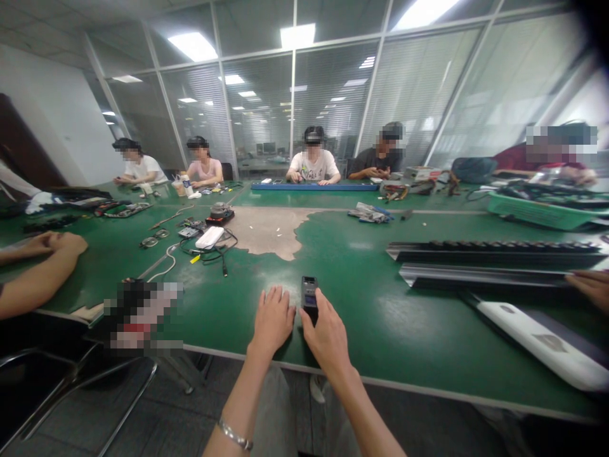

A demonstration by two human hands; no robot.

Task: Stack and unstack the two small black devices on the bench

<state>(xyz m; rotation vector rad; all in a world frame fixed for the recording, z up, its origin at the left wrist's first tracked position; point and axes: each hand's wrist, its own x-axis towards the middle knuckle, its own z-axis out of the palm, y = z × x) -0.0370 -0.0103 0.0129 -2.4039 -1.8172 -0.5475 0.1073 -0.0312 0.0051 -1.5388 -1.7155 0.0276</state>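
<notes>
My right hand (327, 333) is closed around a small black device (309, 294) that stands upright on the green table (371, 298) near its front edge. My left hand (272, 317) lies flat on the table just left of the device, fingers stretched out, holding nothing. A silver bracelet (234, 435) is on my left wrist.
Long black and silver rails (490, 260) and a white bar (537, 339) lie to the right. A white box with cables (209, 238) sits left of centre beside a worn bare patch (269, 231). Several people sit around the table; another person's arm (35, 273) rests at the left.
</notes>
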